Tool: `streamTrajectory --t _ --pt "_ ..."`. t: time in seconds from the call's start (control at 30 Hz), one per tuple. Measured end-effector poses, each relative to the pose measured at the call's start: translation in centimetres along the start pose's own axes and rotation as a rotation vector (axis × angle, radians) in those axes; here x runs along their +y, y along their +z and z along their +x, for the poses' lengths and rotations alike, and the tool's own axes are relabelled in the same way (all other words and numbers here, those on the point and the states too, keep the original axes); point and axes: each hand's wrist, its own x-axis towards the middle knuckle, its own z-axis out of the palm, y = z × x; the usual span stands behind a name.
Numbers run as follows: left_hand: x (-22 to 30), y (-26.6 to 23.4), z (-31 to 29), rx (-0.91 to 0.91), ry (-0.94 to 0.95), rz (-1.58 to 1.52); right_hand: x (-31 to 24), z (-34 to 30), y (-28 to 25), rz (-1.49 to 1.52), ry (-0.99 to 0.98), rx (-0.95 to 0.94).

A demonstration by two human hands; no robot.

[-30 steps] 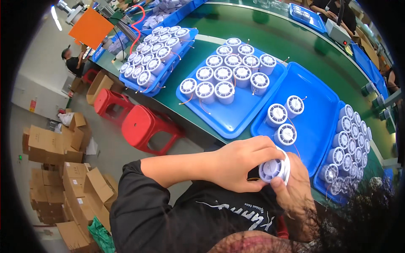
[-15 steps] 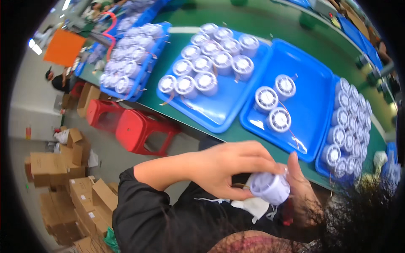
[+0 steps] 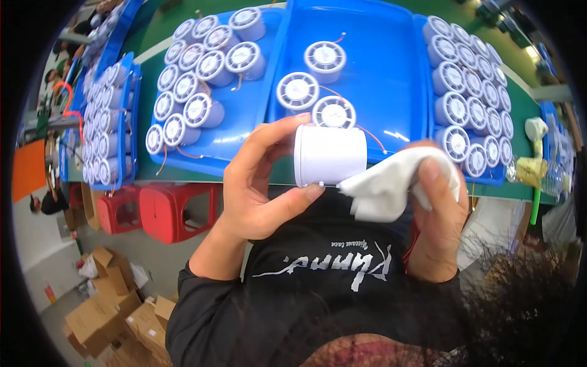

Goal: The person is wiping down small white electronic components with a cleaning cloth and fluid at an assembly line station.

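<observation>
My left hand grips a white plastic cylinder, thumb below and fingers above, its smooth side facing me. In my right hand is a crumpled white cloth, pinched between thumb and fingers. The cloth's loose end reaches the cylinder's lower right edge; whether they touch is hard to tell. Just behind the held cylinder, three similar white cylinders with round slotted tops and thin wires stand in a blue tray.
A blue tray at left holds several cylinders. Densely filled trays stand at far left and right. Red stools and cardboard boxes lie beyond the table's left front. A clear bottle stands at the right edge.
My view has swung, bringing the trays nearer. The cylinder has turned and come up in front of the middle tray. My right hand has moved away from it and now holds the cloth.
</observation>
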Motion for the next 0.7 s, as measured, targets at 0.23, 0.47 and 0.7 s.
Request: streamTrajectory --t 0.23,0.47,0.7 --pt "-0.5 1.7 1.7 -0.061 0.002 -0.051 0.2 0.6 -2.0 -0.517 -0.501 0.412" --pt "-0.7 2.6 1.9 0.011 -0.010 -0.064 2.0 0.9 -0.1 -0.359 -0.442 -0.032" --pt "-0.7 1.9 2.0 -0.019 -0.063 -0.119 2.6 0.8 -0.4 -0.134 -0.252 -0.218"
